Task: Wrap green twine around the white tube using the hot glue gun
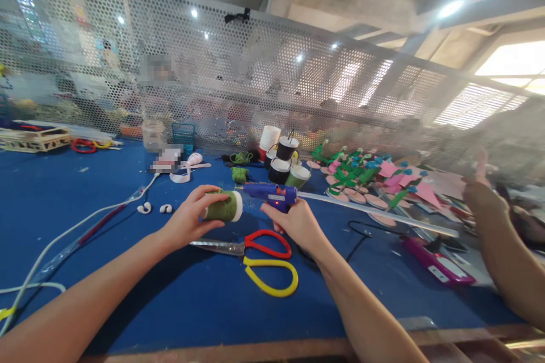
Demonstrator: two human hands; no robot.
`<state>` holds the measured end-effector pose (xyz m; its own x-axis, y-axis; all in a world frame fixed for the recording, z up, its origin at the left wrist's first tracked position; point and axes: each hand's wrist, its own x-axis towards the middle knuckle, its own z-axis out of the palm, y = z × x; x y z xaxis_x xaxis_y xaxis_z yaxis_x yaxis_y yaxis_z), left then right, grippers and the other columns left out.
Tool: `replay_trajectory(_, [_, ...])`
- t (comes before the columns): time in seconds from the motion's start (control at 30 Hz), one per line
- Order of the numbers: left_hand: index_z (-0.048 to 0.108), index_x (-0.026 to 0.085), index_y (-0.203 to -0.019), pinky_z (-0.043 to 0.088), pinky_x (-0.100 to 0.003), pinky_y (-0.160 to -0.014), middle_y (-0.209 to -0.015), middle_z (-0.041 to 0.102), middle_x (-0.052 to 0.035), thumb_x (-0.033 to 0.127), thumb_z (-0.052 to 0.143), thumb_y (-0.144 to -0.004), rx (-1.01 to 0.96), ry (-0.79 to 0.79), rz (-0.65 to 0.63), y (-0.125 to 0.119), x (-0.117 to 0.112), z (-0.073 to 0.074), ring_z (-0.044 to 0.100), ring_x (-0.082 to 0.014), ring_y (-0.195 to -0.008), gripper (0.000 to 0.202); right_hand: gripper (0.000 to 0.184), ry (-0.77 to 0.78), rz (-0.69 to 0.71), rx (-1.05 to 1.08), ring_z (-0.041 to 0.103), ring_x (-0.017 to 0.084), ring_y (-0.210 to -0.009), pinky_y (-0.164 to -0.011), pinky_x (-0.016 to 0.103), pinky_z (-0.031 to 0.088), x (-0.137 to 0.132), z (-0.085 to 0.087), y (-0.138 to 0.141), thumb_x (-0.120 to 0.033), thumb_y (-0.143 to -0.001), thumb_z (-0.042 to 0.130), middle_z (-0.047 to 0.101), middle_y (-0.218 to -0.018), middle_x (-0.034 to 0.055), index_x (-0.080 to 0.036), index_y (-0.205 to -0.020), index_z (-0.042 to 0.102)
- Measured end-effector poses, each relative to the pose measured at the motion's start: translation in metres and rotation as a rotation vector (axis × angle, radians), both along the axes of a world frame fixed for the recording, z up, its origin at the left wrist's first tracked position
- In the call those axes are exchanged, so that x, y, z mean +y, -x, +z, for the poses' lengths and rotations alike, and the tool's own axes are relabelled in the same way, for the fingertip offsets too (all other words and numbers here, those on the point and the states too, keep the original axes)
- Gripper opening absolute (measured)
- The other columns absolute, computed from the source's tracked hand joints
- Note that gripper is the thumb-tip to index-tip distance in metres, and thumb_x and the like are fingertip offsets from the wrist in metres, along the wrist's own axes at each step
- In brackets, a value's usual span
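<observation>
Above the blue counter (213, 317): a green-wrapped cylinder (223, 207) is held on its side, with its white end turned toward the glue gun (270, 195).
Left grip (198, 212): closed around the green-wrapped cylinder, which is clasped from above and below.
Right grip (300, 224): wrapped around the handle of the glue gun; the exact pressure on the trigger cannot be told.
Nozzle (239, 188): held just beside the upper edge of the white end; whether contact is made cannot be seen.
Glue stick (374, 213): fed into the gun's rear, with a long length left outside.
Green winding: judged done on the visible side, which is covered.
Glue: no bead can be made out, so gluing at this edge is judged unfinished or only begun.
Wrapped cups (280, 171): stood behind the glue gun; black cord is seen on some but not on the held piece, which is judged less complete.
Scissors (234, 248): laid below the hands, unheld.
Green yarn (239, 175): left in a small bundle beyond the cylinder.
</observation>
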<state>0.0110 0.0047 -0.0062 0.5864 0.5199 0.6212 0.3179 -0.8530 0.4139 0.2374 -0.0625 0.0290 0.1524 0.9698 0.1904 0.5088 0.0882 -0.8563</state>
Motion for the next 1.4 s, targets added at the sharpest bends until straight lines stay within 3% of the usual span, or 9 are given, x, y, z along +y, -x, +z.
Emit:
replay_trajectory(0.2, [0.052,0.02,-0.111,0.042,-0.041,-0.094,-0.11,0.052,-0.0086,0.025,0.064,-0.074,-0.084,0.116,0.051,-0.002,0.0,0.005,0.052,-0.0227,-0.106,0.039,0.033,-0.072,-0.064,0.276,0.045,0.009,-0.04,-0.041,0.023,0.038,0.013,0.001,-0.015,-0.041,-0.054,0.068,0.054,-0.049,-0.0048,-0.017,-0.068,0.051])
replay_trajectory(0.33, [0.053,0.021,-0.109,0.041,-0.043,-0.094,-0.108,0.055,-0.0067,0.028,0.065,-0.072,-0.205,0.18,0.149,-0.002,0.002,0.007,0.052,-0.0229,-0.104,0.039,0.027,-0.043,-0.149,0.01,0.056,0.013,-0.054,-0.056,0.025,0.045,0.027,-0.007,-0.029,-0.043,-0.067,0.057,0.062,-0.061,0.0027,-0.016,-0.063,0.054])
replay_trajectory(0.57, [0.052,0.022,-0.11,0.042,-0.041,-0.093,-0.108,0.054,-0.0065,0.03,0.063,-0.074,-0.23,0.157,0.151,-0.002,0.001,0.007,0.052,-0.0221,-0.103,0.039,0.032,0.167,-0.214,-0.305,0.05,0.014,-0.036,-0.042,0.024,0.037,0.043,-0.028,-0.033,-0.039,-0.077,0.051,0.048,-0.036,-0.0018,-0.02,-0.051,0.046])
replay_trajectory(0.67, [0.052,0.022,-0.111,0.041,-0.043,-0.094,-0.11,0.052,-0.0075,0.029,0.064,-0.074,-0.151,0.046,0.133,-0.002,-0.001,0.007,0.051,-0.0233,-0.106,0.039,0.025,0.175,-0.254,-0.428,0.06,0.021,-0.056,-0.054,0.029,0.042,0.04,-0.029,-0.028,-0.031,-0.076,0.056,0.058,-0.049,0.0053,-0.019,-0.055,0.05])
replay_trajectory(0.77, [0.051,0.024,-0.113,0.042,-0.044,-0.094,-0.114,0.049,-0.0088,0.025,0.063,-0.076,-0.034,-0.087,0.102,-0.002,-0.004,0.005,0.05,-0.0245,-0.108,0.039,0.009,0.12,-0.298,-0.538,0.059,0.029,-0.089,-0.071,0.036,0.041,0.035,-0.019,-0.02,-0.021,-0.073,0.06,0.065,-0.081,0.0153,-0.015,-0.066,0.058])
replay_trajectory(0.87, [0.049,0.024,-0.114,0.044,-0.044,-0.091,-0.116,0.048,-0.0096,0.02,0.063,-0.076,0.03,-0.201,0.06,-0.004,-0.006,0.004,0.049,-0.0253,-0.107,0.041,0.013,-0.037,-0.171,-0.542,0.055,0.024,-0.096,-0.076,0.032,0.04,0.029,0.0,-0.008,-0.026,-0.077,0.056,0.064,-0.096,0.0131,-0.015,-0.081,0.062])
replay_trajectory(1.03, [0.049,0.026,-0.114,0.045,-0.046,-0.089,-0.117,0.048,-0.0094,0.015,0.065,-0.074,0.12,-0.295,0.042,-0.007,-0.01,0.005,0.048,-0.026,-0.105,0.044,0.033,-0.183,0.177,-0.4,0.056,0.012,-0.067,-0.06,0.022,0.039,0.022,0.033,0.023,-0.032,-0.087,0.038,0.063,-0.073,0.003,-0.016,-0.071,0.063])
replay_trajectory(1.2, [0.054,0.025,-0.111,0.045,-0.047,-0.09,-0.117,0.049,-0.011,0.012,0.066,-0.071,0.225,-0.414,0.045,-0.007,-0.011,0.006,0.046,-0.0272,-0.107,0.043,0.016,0.001,0.234,-0.586,0.052,0.012,-0.056,-0.053,0.022,0.034,0.023,0.043,0.05,-0.026,-0.075,0.053,0.061,-0.06,0.001,-0.016,-0.065,0.062])
replay_trajectory(1.4, [0.056,0.024,-0.11,0.048,-0.044,-0.085,-0.116,0.049,-0.0128,0.004,0.057,-0.076,0.253,-0.528,0.021,-0.008,-0.011,0.005,0.046,-0.0273,-0.107,0.039,0.011,0.098,0.239,-0.58,0.051,0.012,-0.053,-0.048,0.022,0.034,0.028,0.045,0.055,-0.014,-0.063,0.052,0.059,-0.054,0.0004,-0.016,-0.057,0.061])
